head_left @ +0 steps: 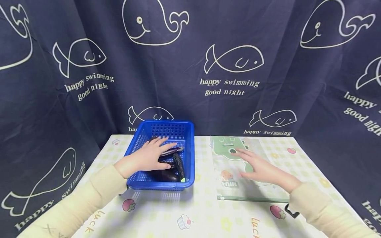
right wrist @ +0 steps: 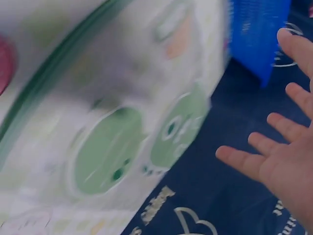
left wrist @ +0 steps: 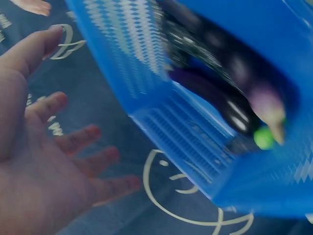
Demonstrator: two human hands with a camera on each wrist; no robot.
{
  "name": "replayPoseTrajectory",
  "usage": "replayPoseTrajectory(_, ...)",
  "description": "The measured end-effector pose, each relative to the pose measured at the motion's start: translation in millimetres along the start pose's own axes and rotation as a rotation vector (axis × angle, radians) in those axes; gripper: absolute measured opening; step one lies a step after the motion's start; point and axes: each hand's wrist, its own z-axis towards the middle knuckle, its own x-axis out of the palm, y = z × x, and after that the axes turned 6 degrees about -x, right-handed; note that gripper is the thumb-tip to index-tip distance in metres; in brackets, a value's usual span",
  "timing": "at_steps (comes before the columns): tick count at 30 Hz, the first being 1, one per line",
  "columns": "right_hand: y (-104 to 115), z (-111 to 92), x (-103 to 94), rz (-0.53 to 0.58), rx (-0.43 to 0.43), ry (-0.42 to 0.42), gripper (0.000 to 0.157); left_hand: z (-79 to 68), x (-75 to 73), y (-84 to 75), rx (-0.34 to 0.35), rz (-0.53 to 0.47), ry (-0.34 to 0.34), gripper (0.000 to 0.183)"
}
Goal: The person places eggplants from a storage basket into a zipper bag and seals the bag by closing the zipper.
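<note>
My left hand (head_left: 146, 158) hovers over a blue plastic basket (head_left: 191, 158), fingers spread and nothing held. Inside the basket lie several dark vegetables, among them a glossy purple eggplant (head_left: 164, 175) and a slimmer eggplant (head_left: 171, 152) partly hidden by the hand. Beside them is a dark, rough-skinned long vegetable (head_left: 178, 164) with a bright green end. In the left wrist view a pale-tipped eggplant (left wrist: 234, 68) shows blurred. To the right, my right hand (head_left: 263, 168) is held above a clear zipper bag (head_left: 223, 193) with green cartoon prints, its fingers spread and holding nothing.
A table with a pale checked cloth (head_left: 160, 211) printed with cupcakes and strawberries bears the basket at left and the flat bag at right. The bag's green zipper strip (head_left: 253, 198) faces me. Dark blue curtains (head_left: 184, 66) with whale and fish drawings surround the table's back and sides.
</note>
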Motion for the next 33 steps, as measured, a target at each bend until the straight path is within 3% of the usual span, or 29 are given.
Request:
replayPoseTrajectory(4,-14,-15,2.9,-0.029,-0.03,0.034,0.065,4.2,0.7,12.4,0.053,0.018,0.051,0.076)
replayPoseTrajectory(15,-43,-49,12.3,-0.143,-0.128,0.109,0.072,20.5,9.2,49.6,0.117,0.021,0.198,0.072)
replayPoseTrajectory(24,-54,-62,18.3,-0.137,-0.154,0.192,0.073,23.8,22.2,60.3,0.12,0.09,0.349,0.059)
replayPoseTrajectory(33,-65,-77,28.6,-0.103,-0.154,0.251,0.081,24.5,34.7,61.6,0.132,0.089,0.379,0.055)
